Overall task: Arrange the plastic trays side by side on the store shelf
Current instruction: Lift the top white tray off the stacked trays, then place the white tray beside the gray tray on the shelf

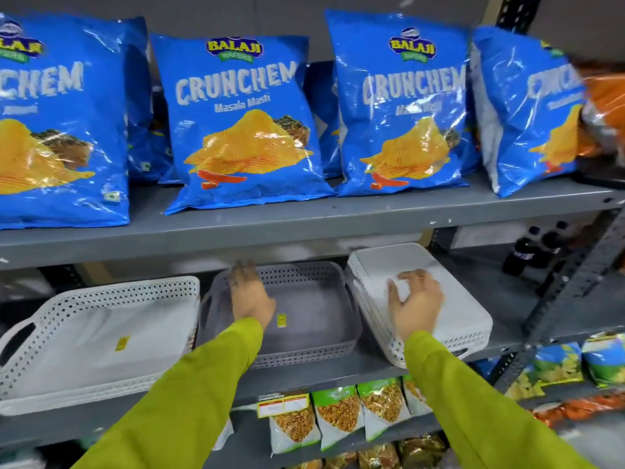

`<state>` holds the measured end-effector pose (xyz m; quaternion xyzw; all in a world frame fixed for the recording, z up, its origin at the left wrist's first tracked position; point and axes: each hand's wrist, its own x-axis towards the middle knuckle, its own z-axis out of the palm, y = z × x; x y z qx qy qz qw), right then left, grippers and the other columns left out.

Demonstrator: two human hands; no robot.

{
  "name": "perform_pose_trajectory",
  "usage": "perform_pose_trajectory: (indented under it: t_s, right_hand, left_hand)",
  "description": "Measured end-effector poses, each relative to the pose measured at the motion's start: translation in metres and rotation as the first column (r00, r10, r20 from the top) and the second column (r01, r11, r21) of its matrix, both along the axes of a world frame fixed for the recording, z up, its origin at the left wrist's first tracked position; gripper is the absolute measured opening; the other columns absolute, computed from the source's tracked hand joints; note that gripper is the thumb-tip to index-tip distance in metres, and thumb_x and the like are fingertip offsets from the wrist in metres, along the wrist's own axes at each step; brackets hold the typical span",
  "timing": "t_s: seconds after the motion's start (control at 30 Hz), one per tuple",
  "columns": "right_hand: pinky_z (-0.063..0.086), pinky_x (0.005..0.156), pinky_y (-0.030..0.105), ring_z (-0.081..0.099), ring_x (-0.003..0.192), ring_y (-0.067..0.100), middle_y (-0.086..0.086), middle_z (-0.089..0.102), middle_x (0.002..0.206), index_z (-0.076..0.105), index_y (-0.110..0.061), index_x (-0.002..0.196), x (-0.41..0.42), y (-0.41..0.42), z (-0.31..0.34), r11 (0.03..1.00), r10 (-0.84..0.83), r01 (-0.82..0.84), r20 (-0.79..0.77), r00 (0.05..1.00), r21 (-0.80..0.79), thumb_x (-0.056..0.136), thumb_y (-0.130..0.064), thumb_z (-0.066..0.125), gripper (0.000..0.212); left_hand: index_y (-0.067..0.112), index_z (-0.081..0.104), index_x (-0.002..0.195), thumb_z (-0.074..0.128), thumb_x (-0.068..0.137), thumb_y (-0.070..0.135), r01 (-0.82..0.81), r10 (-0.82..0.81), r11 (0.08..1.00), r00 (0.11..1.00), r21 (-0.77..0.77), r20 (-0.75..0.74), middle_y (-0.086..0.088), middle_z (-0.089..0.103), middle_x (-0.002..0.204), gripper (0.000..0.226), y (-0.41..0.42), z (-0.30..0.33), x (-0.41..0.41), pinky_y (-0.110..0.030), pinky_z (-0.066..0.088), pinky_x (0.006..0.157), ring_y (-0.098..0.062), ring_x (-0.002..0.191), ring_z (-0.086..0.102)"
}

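Nearest the camera, two green sleeves reach in over the front edge of the middle shelf (338,370). The left hand (252,299) lies flat and open inside the grey tray (314,319), fingers stretched toward its back wall, gripping nothing. The right hand (414,304) rests on the upturned white tray stack (449,299), fingers loosely curled on its top, pressing rather than clasping as far as can be seen. That stack sits tilted, its left side riding up against the grey tray's right rim. To the left, the white tray (101,336) lies upright with its front corner hanging past the shelf edge. To do this step well, I would steady the grey tray with the flat palm while the other hand slides the stack rightward until it drops level, then push all three back so their fronts line up and rims just meet. Behind and above, blue chip bags (243,123) stand in a row, so keep wrists low under that shelf
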<state>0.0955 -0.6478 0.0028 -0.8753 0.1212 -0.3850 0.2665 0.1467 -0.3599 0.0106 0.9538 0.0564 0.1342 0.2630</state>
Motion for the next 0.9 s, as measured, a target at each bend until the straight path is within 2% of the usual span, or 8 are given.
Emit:
perform_pose_trajectory:
  t_s: [0.1,0.23,0.3,0.47,0.6,0.67,0.77,0.9]
  right_hand:
    - [0.047,0.088,0.053,0.052,0.113,0.043,0.023,0.054,0.119,0.056,-0.004,0.118,0.001,-0.059,-0.005,0.894,-0.295,0.383,-0.336,0.894,0.232,0.068,-0.055,0.075,0.075]
    - [0.034,0.111,0.05,0.036,0.136,0.04,0.024,0.034,0.148,0.024,0.003,0.146,-0.002,-0.136,-0.027,0.845,-0.141,0.472,-0.747,0.649,0.251,0.051,-0.077,0.074,0.133]
    - [0.031,0.116,0.041,0.033,0.141,0.036,0.021,0.027,0.156,0.012,0.006,0.149,0.001,-0.165,-0.039,0.815,0.096,0.382,-0.753,0.651,0.435,0.056,-0.072,0.077,0.138]
    - [0.046,0.098,0.037,0.051,0.127,0.034,0.016,0.055,0.128,0.051,0.009,0.124,-0.015,-0.202,-0.018,0.831,0.206,0.274,-0.726,0.656,0.483,0.052,-0.058,0.086,0.105]
    - [0.047,0.104,0.045,0.057,0.12,0.037,0.021,0.058,0.131,0.049,0.003,0.134,-0.013,-0.246,-0.047,0.704,0.251,0.349,-0.676,0.693,0.618,0.017,-0.078,0.081,0.146]
    - [0.056,0.093,0.043,0.063,0.111,0.033,0.015,0.063,0.127,0.059,-0.007,0.129,-0.003,-0.265,-0.076,0.665,0.305,0.353,-0.671,0.676,0.658,0.014,-0.083,0.078,0.139]
    - [0.062,0.064,0.044,0.062,0.107,0.039,0.015,0.063,0.123,0.061,-0.006,0.122,0.002,-0.254,-0.069,0.497,0.338,0.379,-0.577,0.744,0.78,0.027,-0.055,0.095,0.113]
    - [0.061,0.072,0.053,0.068,0.097,0.038,0.017,0.069,0.113,0.06,-0.001,0.12,0.004,-0.264,-0.07,0.46,0.395,0.302,-0.498,0.772,0.835,0.015,-0.049,0.1,0.122]
  left_hand:
    - [0.006,0.016,0.151,0.057,0.08,0.004,0.183,-0.182,0.981,0.983,-0.072,0.02,-0.016,0.008,0.161,0.082,-0.072,0.026,0.022,-0.034,0.015,0.121,-0.031,0.149,0.011]
    - [0.006,0.035,0.145,0.051,0.085,0.003,0.364,-0.362,0.928,0.932,-0.086,0.033,-0.014,0.024,0.158,0.063,-0.154,0.037,0.049,-0.029,0.02,0.119,-0.029,0.145,0.024]
    - [0.003,0.039,0.143,0.053,0.085,0.005,0.383,-0.386,0.918,0.922,-0.104,-0.014,-0.017,0.028,0.156,0.06,-0.18,0.031,0.064,-0.029,0.02,0.12,-0.028,0.145,0.026]
    - [-0.005,0.042,0.137,0.057,0.088,0.019,0.379,-0.39,0.921,0.884,-0.092,-0.258,-0.024,0.039,0.147,0.057,-0.221,0.017,0.079,-0.035,0.035,0.112,-0.036,0.136,0.039]
    - [0.008,0.057,0.13,0.061,0.086,0.035,0.4,-0.411,0.91,0.836,-0.11,-0.364,-0.018,0.06,0.133,0.052,-0.238,-0.009,0.088,-0.033,0.049,0.098,-0.03,0.12,0.06]
    - [0.009,0.062,0.124,0.064,0.085,0.04,0.395,-0.422,0.906,0.819,-0.151,-0.39,-0.015,0.067,0.124,0.05,-0.242,-0.019,0.092,-0.03,0.052,0.088,-0.026,0.111,0.066]
    - [0.008,0.048,0.137,0.06,0.077,0.061,0.281,-0.351,0.933,0.848,-0.225,-0.396,-0.014,0.053,0.14,0.082,-0.244,-0.025,0.097,-0.037,0.045,0.104,-0.033,0.128,0.051]
    - [0.017,0.024,0.151,0.034,0.074,0.081,0.163,-0.325,0.912,0.847,-0.376,-0.422,-0.012,0.023,0.159,0.1,-0.253,-0.011,0.106,-0.042,0.024,0.12,-0.037,0.144,0.026]
